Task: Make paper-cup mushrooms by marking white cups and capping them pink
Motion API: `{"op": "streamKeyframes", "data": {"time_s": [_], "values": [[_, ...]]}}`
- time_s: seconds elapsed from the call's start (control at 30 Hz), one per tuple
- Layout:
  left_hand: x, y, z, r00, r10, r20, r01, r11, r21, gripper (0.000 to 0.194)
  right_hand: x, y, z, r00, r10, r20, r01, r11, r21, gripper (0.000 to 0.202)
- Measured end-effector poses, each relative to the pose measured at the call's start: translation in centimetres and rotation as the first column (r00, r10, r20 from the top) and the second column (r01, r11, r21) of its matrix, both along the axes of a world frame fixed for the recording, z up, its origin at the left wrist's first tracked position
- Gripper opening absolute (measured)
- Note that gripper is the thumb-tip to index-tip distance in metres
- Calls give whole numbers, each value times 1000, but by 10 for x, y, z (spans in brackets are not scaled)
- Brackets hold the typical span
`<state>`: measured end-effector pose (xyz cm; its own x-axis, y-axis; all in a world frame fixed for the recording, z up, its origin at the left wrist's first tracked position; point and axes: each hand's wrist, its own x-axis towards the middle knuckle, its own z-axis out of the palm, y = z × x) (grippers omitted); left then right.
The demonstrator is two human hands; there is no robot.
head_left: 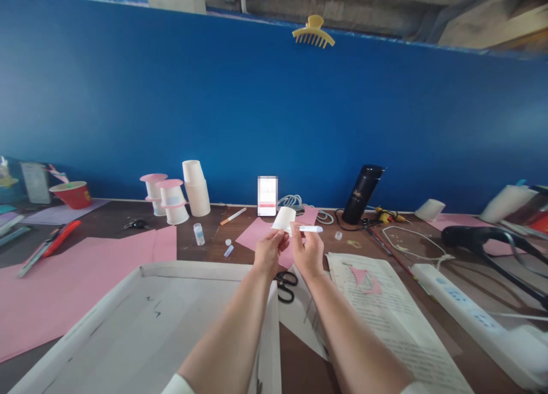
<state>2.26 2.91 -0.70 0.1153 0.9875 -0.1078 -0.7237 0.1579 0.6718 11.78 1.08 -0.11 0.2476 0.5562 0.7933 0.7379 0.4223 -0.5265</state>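
My left hand (270, 251) is closed on the lower edge of a white paper cup (284, 218), which is tilted, its narrow end up. In my right hand (309, 251) a slim white pen-like tube (310, 229) is pinched, its left end close to the cup; whether it touches cannot be told. Pink paper (253, 233) lies behind and under the hands. Black-handled scissors (286, 294) rest below the wrists, their blades partly hidden by white paper and the right forearm.
To the left stand two cup spools with pink discs (172, 197) and a cup stack (197, 191). A white tray (180, 325) is in front. On the right are a black flask (363, 194), printed sheets (398, 320), a power strip (458, 302) and cables. A red box cutter (60, 240) lies far left.
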Motion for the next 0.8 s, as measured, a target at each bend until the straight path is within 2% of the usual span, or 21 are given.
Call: {"op": "streamKeyframes", "data": {"time_s": [0.13, 0.37, 0.8], "values": [[-1, -2, 4, 1000, 7, 13, -6, 1000, -14, 9, 1, 0, 0, 999, -41, -1, 41, 999, 12, 34], [-2, -3, 4, 1000, -9, 19, 10, 999, -35, 5, 0, 0, 0, 1000, 2, 17, -2, 1000, 6, 34], [-1, -5, 7, 1000, -12, 14, 13, 999, -42, 4, 1, 3, -4, 993, -117, -13, 117, 993, 25, 32]]}}
